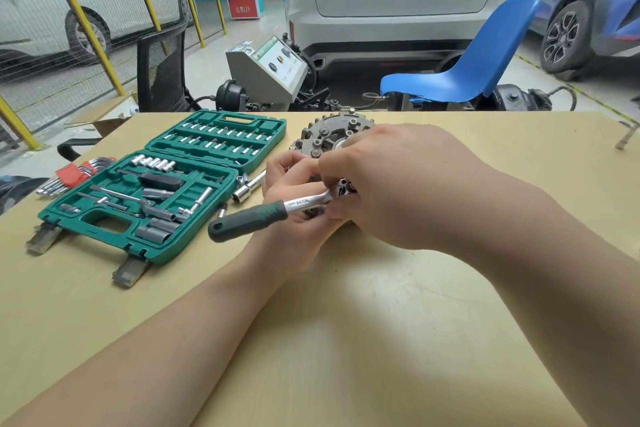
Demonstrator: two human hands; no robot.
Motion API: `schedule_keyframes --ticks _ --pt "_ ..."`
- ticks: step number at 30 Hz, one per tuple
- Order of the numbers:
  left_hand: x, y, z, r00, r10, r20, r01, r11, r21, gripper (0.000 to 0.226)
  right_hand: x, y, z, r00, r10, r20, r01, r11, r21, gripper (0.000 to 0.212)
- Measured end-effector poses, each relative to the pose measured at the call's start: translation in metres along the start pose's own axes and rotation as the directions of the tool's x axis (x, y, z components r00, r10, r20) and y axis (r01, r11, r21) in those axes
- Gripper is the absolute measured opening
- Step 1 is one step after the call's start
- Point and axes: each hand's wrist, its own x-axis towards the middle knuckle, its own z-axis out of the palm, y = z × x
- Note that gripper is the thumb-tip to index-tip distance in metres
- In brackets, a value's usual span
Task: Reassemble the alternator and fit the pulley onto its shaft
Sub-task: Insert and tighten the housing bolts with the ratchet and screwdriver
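Now, alternator: on the table under both hands; metal, so probably heavy and stiff; best held by its rim.
Left hand: curled against the alternator, under the ratchet.
Right hand: fingers pinching the ratchet head.
Toolbox: left of the hands, open.

Both my hands are meeting at the middle, working close together.

My left hand is reaching in from lower left, fingers curling in a grip, forearm bare. My right hand is coming across from the right, palm down, fingertips pinching beside my left fingers, partly covering them.
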Motion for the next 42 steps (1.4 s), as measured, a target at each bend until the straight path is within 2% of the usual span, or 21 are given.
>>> schedule_keyframes --ticks 4,6,8,11,14,16,18,22,26,28,30,32,34,36,39,41,42 --pt "0.003 0.002 0.002 0.998 0.012 -0.061 -0.016 0.998 -0.060 0.022 0.003 -0.008 0.005 0.997 0.072 -0.033 -0.073 0.997 -0.022 0.022" --pt "0.001 -0.003 0.004 0.996 0.009 -0.090 -0.020 0.992 -0.124 0.014 0.004 -0.008 0.009 0.987 0.148 -0.057 -0.150 0.988 -0.024 0.026" --pt "0.001 -0.008 0.006 0.995 0.021 -0.102 -0.033 0.991 -0.126 0.005 0.005 -0.006 0.011 0.985 0.166 -0.039 -0.166 0.986 0.012 0.031" --pt "0.001 -0.011 0.004 0.997 -0.017 -0.072 0.006 0.989 -0.146 0.009 0.004 0.000 0.005 0.997 0.075 0.037 -0.077 0.994 0.072 0.025" --pt "-0.001 -0.011 0.004 0.998 -0.001 -0.069 -0.006 0.995 -0.099 0.034 0.000 0.001 -0.001 0.996 -0.017 0.083 0.013 0.998 0.055 0.013" --pt "-0.001 -0.010 0.005 0.997 0.028 -0.073 -0.033 0.998 -0.062 0.029 -0.002 -0.002 -0.001 0.997 -0.012 0.080 0.009 0.999 0.035 0.011" --pt "-0.001 -0.011 0.006 0.998 0.017 -0.060 -0.021 0.997 -0.070 0.019 0.000 -0.006 0.000 0.997 0.052 0.050 -0.054 0.998 0.029 0.014" --pt "-0.005 -0.012 0.008 0.988 0.054 -0.143 -0.066 0.995 -0.080 0.003 0.007 -0.008 0.010 0.981 0.192 -0.017 -0.191 0.981 0.031 0.042" --pt "-0.011 -0.001 0.019 0.969 -0.062 -0.240 0.026 0.988 -0.150 0.013 0.006 -0.004 0.012 0.984 0.177 -0.022 -0.174 0.980 0.093 0.036" --pt "-0.014 0.004 0.019 0.964 -0.141 -0.225 0.099 0.977 -0.189 0.017 0.004 -0.002 0.009 0.992 0.123 0.026 -0.125 0.986 0.113 0.031" --pt "-0.017 0.005 0.018 0.968 -0.171 -0.183 0.138 0.973 -0.184 0.008 0.002 0.001 0.004 0.996 0.057 0.071 -0.065 0.991 0.113 0.028" --pt "-0.018 0.007 0.019 0.976 -0.133 -0.175 0.110 0.985 -0.131 0.016 0.000 0.002 0.003 0.997 0.016 0.082 -0.022 0.997 0.068 0.028" --pt "-0.021 0.006 0.026 0.976 -0.103 -0.193 0.087 0.992 -0.088 0.018 -0.001 -0.001 0.005 0.998 0.037 0.055 -0.039 0.998 0.040 0.030" --pt "-0.023 0.005 0.034 0.962 -0.172 -0.212 0.148 0.981 -0.124 0.010 0.001 -0.005 0.008 0.994 0.107 0.010 -0.107 0.993 0.052 0.025" --pt "-0.024 0.004 0.037 0.946 -0.216 -0.243 0.177 0.969 -0.170 0.028 0.006 -0.008 0.014 0.983 0.184 -0.002 -0.183 0.980 0.076 0.026" --pt "-0.024 0.007 0.036 0.945 -0.216 -0.245 0.164 0.962 -0.216 0.013 0.007 -0.006 0.014 0.982 0.190 0.012 -0.191 0.977 0.091 0.031" --pt "-0.024 0.008 0.036 0.945 -0.203 -0.258 0.152 0.967 -0.205 0.014 0.006 -0.005 0.014 0.982 0.187 0.012 -0.188 0.978 0.095 0.031"
